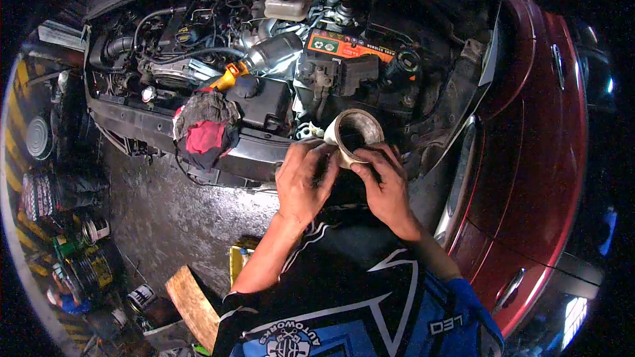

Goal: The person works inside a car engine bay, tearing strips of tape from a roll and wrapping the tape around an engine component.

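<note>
A cream-coloured roll of tape point(333, 135) is held up over the front edge of the open engine bay, its round hollow core facing up toward me. My left hand point(305, 182) grips its lower left side, with the fingers bent against the rim. On the lower right side, my right hand point(385, 182) pinches the roll between thumb and fingers. Both sets of fingertips meet near the bottom of the roll and partly cover it. Whether a strip is pulled loose cannot be made out.
Beyond my hands are a battery with an orange label point(350, 48), a silver cylinder point(274, 51) and a yellow-orange part point(229, 77). A black-and-red cloth point(206, 133) drapes over the front edge. Red bodywork point(522, 158) runs along the right. Cans point(140, 297) and a brown board point(192, 301) lie lower left.
</note>
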Tool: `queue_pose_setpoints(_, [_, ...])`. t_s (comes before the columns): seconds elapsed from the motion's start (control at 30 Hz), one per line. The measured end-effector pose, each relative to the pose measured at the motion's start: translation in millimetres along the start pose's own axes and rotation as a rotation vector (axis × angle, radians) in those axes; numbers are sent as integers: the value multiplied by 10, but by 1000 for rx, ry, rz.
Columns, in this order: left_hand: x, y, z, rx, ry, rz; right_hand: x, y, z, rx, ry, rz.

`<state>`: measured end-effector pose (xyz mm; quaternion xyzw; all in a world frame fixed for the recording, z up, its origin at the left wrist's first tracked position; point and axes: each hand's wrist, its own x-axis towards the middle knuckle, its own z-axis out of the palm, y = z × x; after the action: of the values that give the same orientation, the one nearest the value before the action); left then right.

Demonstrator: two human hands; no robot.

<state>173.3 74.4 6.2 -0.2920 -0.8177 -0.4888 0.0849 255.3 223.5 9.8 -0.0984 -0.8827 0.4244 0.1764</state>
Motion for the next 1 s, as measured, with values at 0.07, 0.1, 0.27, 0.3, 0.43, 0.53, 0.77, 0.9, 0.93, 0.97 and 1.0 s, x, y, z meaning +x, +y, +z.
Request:
queue_pose_setpoints(0.07, [45, 28, -46, 39, -16, 30, 7, 11, -29, -2, -31, -28])
queue_pose_setpoints(0.1, [56, 4, -62, 24, -45, 50, 9, 8, -39, -3, -47, -42])
queue_pose_setpoints(0.27, [4, -85, -74, -213, -181, -225, -18, -76, -25, 207, -66, 279])
queue_pose_setpoints(0.3, [-6, -63, -69, -281, -141, -277, -18, -70, -23, 203, -73, 290])
queue_pose_setpoints(0.43, [32, 99, -63, -268, -48, -258, -13, -78, -24, 221, -68, 320])
queue_pose_setpoints(0.53, [-59, 26, -28, -134, -17, -158, -37, -128, -12, 193, -105, 261])
queue_pose_setpoints(0.77, [-29, 88, -244, -78, 43, -138, -13, -145, -132, -165, -192, -183])
queue_pose_setpoints(0.9, [-128, 158, -408, -133, -21, -239, -86, -100, -143, 65, -326, -259])
queue_pose_setpoints(0.93, [-138, 155, -466, -199, -63, -240, -98, -118, -169, 67, -363, -299])
queue_pose_setpoints(0.97, [-141, 200, -505, -259, -65, -319, -108, -112, -181, 69, -400, -338])
queue_pose_setpoints(1.0, [-130, 208, -519, -323, -62, -401, -114, -75, -169, 101, -404, -345])
